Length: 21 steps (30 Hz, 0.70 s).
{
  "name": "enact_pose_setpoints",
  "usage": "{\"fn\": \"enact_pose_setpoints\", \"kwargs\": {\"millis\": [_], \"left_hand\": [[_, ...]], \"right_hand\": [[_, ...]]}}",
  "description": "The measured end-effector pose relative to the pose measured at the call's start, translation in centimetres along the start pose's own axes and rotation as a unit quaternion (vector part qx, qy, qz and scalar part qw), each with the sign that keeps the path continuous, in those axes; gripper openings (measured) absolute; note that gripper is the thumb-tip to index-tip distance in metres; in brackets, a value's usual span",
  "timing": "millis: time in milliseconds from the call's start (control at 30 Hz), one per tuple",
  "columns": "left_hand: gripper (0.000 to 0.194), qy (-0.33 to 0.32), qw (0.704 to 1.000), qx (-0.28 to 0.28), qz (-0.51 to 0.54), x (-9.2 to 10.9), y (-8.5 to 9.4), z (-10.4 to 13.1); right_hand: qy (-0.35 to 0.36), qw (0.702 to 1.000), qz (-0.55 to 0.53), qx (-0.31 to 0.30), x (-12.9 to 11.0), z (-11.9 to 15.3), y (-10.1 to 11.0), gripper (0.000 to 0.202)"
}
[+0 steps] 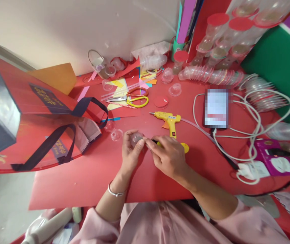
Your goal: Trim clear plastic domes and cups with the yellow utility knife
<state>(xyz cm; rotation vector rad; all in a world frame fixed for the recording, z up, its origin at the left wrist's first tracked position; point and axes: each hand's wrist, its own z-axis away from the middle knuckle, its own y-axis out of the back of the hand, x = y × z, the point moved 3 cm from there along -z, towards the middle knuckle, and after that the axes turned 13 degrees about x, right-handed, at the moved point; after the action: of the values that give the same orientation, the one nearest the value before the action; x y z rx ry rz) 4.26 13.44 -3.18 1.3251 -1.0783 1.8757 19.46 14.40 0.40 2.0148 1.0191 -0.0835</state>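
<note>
My left hand (131,152) is closed around a small clear plastic dome (135,138), its thumb along the near side. Close beside it, my right hand (169,157) grips a slim tool with black and yellow parts; a rounded yellow end (185,147) sticks out past the knuckles. Its tip meets the dome near my left thumb, and the fingers hide its exact kind. Just beyond the right hand lies a yellow hot glue gun (169,118), nozzle pointing left. Another clear dome (116,135) rests left of my left hand.
Scissors (132,98) lie on paper scraps at the back of the red table (84,184). A large red bag (40,118) fills the left side. Stacked clear plastic cups (210,75), a phone (216,108), white cables and a purple power strip (274,157) occupy the right.
</note>
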Motion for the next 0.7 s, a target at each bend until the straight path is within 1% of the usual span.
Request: {"fn": "enact_pose_setpoints", "kwargs": {"millis": [167, 300, 533, 700], "left_hand": [[0.050, 0.008, 1.000, 0.008, 0.002, 0.23, -0.05, 0.07], [0.048, 0.014, 1.000, 0.004, 0.005, 0.25, -0.17, 0.09], [0.049, -0.002, 1.000, 0.006, 0.014, 0.05, -0.22, 0.14], [0.048, 0.015, 0.999, -0.014, 0.031, -0.08, -0.23, 0.16]], "right_hand": [[0.000, 1.000, -0.003, 0.001, 0.00, -0.02, 0.00, 0.044], [0.000, 1.000, 0.000, -0.001, -0.02, -0.04, 0.02, 0.045], [-0.004, 1.000, -0.001, 0.001, -0.08, -0.08, 0.14, 0.043], [-0.009, 1.000, -0.003, -0.002, -0.08, -0.15, 0.26, 0.043]]}}
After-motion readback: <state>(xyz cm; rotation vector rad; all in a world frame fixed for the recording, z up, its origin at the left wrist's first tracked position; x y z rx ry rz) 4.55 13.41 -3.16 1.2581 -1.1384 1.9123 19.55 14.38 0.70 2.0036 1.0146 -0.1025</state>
